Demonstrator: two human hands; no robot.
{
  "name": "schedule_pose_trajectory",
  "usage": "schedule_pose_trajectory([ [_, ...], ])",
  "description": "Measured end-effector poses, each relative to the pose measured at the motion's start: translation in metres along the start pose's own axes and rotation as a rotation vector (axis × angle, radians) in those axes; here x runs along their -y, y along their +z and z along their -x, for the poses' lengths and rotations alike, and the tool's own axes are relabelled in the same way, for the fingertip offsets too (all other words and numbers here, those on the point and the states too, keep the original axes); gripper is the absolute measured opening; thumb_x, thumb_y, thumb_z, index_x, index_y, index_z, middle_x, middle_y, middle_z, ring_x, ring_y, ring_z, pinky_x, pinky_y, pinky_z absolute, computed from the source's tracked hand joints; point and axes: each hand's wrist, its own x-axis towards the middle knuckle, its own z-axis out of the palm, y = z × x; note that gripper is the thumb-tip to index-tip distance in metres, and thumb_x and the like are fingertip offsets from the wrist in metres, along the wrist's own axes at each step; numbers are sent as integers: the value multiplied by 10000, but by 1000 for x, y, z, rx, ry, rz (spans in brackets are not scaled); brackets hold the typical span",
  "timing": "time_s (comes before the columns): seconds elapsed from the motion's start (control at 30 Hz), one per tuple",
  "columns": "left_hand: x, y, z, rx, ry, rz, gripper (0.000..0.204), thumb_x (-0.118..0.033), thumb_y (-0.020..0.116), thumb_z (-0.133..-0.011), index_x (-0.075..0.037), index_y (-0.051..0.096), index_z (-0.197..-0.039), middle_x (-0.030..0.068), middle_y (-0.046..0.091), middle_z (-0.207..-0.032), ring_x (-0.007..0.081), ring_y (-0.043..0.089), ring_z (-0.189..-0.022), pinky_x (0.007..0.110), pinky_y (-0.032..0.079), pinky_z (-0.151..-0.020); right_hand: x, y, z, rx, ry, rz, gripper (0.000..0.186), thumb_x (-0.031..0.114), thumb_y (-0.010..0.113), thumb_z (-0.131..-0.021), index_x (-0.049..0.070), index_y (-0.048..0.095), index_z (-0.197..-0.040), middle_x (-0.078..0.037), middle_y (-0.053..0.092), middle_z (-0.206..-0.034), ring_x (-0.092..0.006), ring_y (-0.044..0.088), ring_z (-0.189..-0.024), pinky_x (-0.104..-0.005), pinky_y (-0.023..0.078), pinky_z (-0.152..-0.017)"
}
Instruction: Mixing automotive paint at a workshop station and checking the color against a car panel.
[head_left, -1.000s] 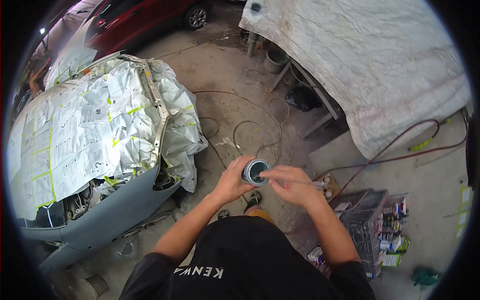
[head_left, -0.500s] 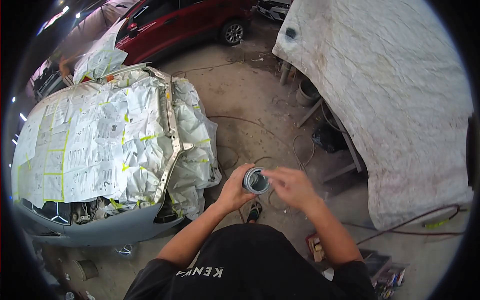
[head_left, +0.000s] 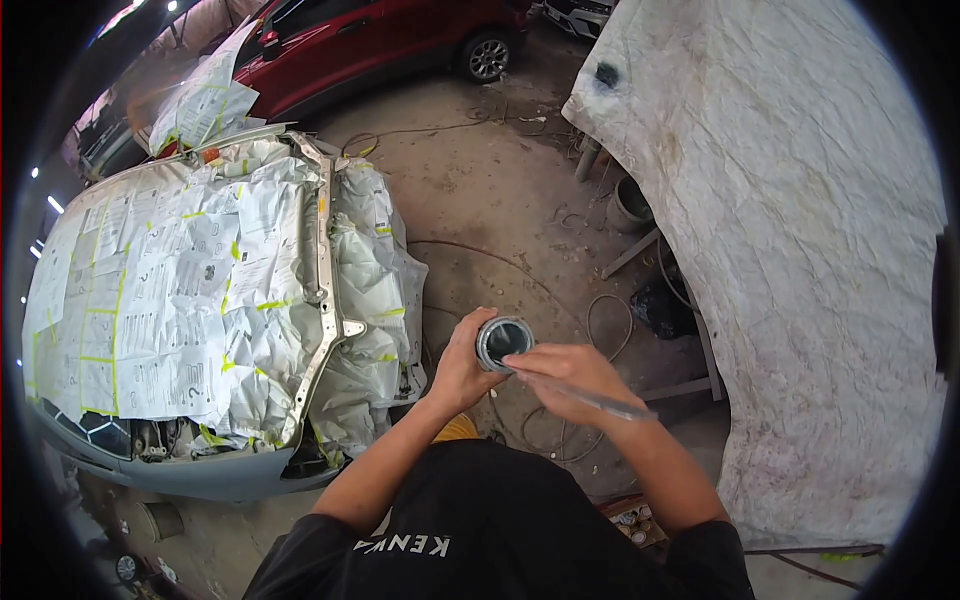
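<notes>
My left hand [head_left: 462,366] is wrapped round the left side of an open round can [head_left: 483,350] with a pale, smeared rim. Its mouth faces up, and something dark grey lies inside. At the can's near right rim, my right hand [head_left: 572,378] is closed on a thin translucent strip [head_left: 618,405], which looks like a stirring stick. One end of the strip points at the can's mouth, while the other sticks out past my wrist. Whether its tip dips into the contents, I cannot make out.
Left stands a car body masked with printed paper [head_left: 170,310] and yellow tape. A large whitish sheet [head_left: 800,250] hangs over a stand on the right. Hoses [head_left: 490,250] trail across the concrete floor. A bucket [head_left: 630,205] and a red car [head_left: 370,50] are farther off.
My right hand has shifted from over the can's right edge to its near right rim. The translucent strip now shows plainly, angled across toward my wrist. My left hand keeps its hold.
</notes>
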Motion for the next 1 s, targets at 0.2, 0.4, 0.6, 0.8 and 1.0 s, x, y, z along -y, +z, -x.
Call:
schedule_pose_trajectory([
  [0.2,40,1,-74,-28,3,4,845,-102,884,-644,-50,456,-1371,176,531,-1392,393,483,-1342,450,410,-1118,-49,7,-56,-4,-53,-17,262,81,697,-878,81,739,-1136,-125,728,-987,-301,709,-832,-375,570,-710],
  [0.4,83,-23,-172,-50,59,26,832,-106,884,-652,-50,462,-1366,184,543,-1374,392,498,-1325,452,422,-1104,-103,8,-140,-105,-80,56,280,33,681,-874,73,735,-1146,-123,725,-1007,-295,710,-848,-353,578,-728],
  [0.6,118,-63,-246,-16,49,40,832,-93,877,-652,-42,469,-1376,180,539,-1393,381,496,-1345,436,406,-1127,-132,-26,-238,-95,-149,155,304,38,709,-841,87,742,-1139,-106,720,-1038,-285,708,-849,-346,581,-729],
  [0.8,136,-108,-306,30,197,-154,809,-79,858,-640,-47,484,-1356,168,544,-1374,394,470,-1361,459,408,-1133,-168,-12,-273,-13,-201,115,296,90,715,-851,85,732,-1147,-96,720,-1037,-272,698,-867,-361,576,-751],
  [1.0,153,-121,-336,49,138,-141,818,-73,853,-622,-53,491,-1355,162,546,-1367,392,467,-1360,452,399,-1142,-183,-17,-324,-211,-82,-13,281,38,712,-854,45,735,-1134,-133,720,-1020,-288,706,-877,-358,572,-775],
])
